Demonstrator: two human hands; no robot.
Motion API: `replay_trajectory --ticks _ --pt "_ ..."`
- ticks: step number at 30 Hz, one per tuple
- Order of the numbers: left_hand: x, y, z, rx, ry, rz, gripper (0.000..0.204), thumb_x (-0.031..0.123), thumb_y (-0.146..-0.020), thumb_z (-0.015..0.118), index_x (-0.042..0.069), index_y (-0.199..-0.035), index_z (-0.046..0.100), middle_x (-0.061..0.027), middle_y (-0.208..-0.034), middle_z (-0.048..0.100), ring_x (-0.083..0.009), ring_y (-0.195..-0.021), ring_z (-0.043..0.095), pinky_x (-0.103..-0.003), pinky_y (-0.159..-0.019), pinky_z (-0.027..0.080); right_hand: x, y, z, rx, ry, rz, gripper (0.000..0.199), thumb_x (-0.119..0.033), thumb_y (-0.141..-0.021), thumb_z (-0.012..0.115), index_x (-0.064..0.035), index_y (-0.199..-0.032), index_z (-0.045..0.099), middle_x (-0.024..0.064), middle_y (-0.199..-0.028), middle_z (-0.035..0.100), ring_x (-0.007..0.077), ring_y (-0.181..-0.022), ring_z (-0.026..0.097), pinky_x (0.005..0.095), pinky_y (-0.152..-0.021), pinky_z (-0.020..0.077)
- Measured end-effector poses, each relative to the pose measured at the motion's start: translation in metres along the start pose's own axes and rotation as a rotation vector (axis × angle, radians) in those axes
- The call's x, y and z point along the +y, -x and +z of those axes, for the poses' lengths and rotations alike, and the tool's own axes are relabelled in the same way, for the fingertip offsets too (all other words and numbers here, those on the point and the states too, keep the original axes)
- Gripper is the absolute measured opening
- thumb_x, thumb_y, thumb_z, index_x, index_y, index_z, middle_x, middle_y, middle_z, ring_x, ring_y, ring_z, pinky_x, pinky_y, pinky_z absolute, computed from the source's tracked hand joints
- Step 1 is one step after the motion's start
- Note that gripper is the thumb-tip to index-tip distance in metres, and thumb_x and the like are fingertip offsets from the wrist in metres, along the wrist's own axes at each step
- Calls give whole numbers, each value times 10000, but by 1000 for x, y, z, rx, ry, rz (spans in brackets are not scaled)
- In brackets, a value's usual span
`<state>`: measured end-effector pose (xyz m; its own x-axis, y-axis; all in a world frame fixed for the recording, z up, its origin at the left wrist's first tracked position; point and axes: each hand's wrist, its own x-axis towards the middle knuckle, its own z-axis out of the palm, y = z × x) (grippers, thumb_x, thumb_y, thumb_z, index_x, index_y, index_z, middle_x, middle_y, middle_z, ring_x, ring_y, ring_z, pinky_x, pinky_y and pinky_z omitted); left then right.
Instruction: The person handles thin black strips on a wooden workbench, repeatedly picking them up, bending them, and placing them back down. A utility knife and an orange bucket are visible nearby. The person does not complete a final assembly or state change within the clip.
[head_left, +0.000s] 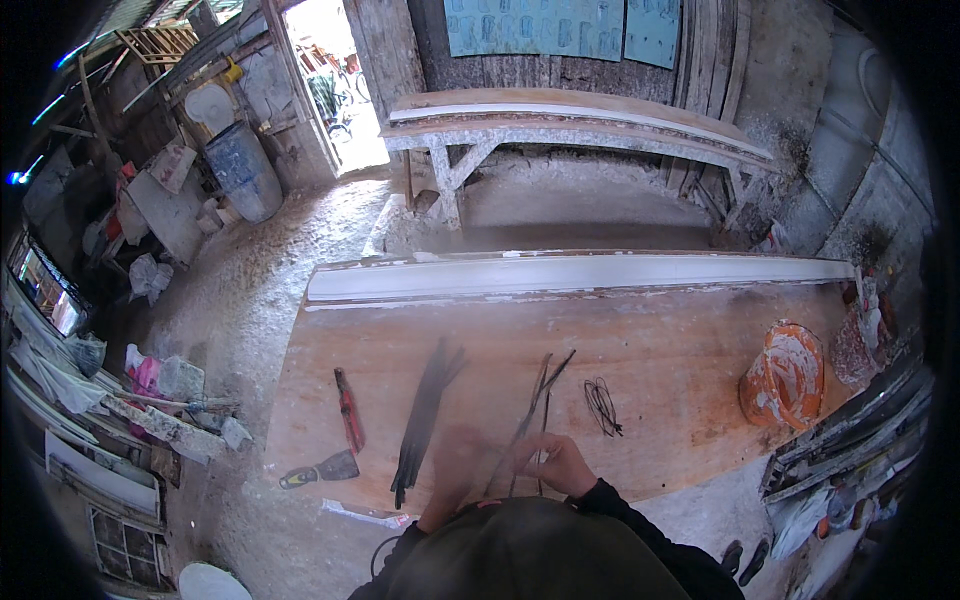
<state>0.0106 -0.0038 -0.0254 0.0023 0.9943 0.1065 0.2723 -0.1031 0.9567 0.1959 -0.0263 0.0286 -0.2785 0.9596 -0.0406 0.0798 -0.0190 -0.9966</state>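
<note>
- The right hand (562, 466) is pinching thin dark strips (546, 385), which are stretching toward twelve o'clock over the table (690, 350).
- The left hand (455, 468) is blurring beside them; whether its fingers are gripping, one cannot tell.
- At ten o'clock from the hands, a black bundle (425, 415) is lying.
- At two o'clock, a looped wire (602, 408) is resting; farther out, an orange bucket (768, 385) is sitting.

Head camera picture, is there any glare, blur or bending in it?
Head view: doorway overexposed, glare on the floor before it; left hand smeared, right hand clearer; back bench bowed by the fisheye; corners black.
</note>
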Motion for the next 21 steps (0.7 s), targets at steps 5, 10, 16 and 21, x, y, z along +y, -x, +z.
replay_trajectory --ticks 5,10,16,21 --pt "30 12 5 -350 88 80 77 59 -704 663 28 -770 638 -103 -988 533 -202 -964 499 -294 -833 386 27 -13 -13 461 294 -85 110 -22 -654 673 -28 -697 573 47 -657 546 139 -651 525 255 -625 410" --pt "45 16 7 -752 241 37 142 160 -732 682 34 -754 618 -104 -985 514 -199 -1000 480 -295 -870 367 34 -17 -19 546 369 -100 101 -4 -648 664 -29 -710 589 51 -718 531 154 -735 524 259 -670 404" --pt "32 9 2 -547 83 56 165 151 -690 721 47 -765 617 -89 -997 502 -195 -953 503 -297 -843 386 37 -16 -25 508 365 -181 116 -28 -659 679 -56 -765 643 65 -863 543 196 -872 524 288 -760 410" --pt "11 -6 -17 -106 -218 194 121 66 -668 713 54 -750 625 -78 -944 525 -182 -897 524 -293 -794 419 19 -3 -43 -105 -28 23 129 -80 -699 683 -84 -826 666 73 -991 567 214 -967 512 309 -830 398"
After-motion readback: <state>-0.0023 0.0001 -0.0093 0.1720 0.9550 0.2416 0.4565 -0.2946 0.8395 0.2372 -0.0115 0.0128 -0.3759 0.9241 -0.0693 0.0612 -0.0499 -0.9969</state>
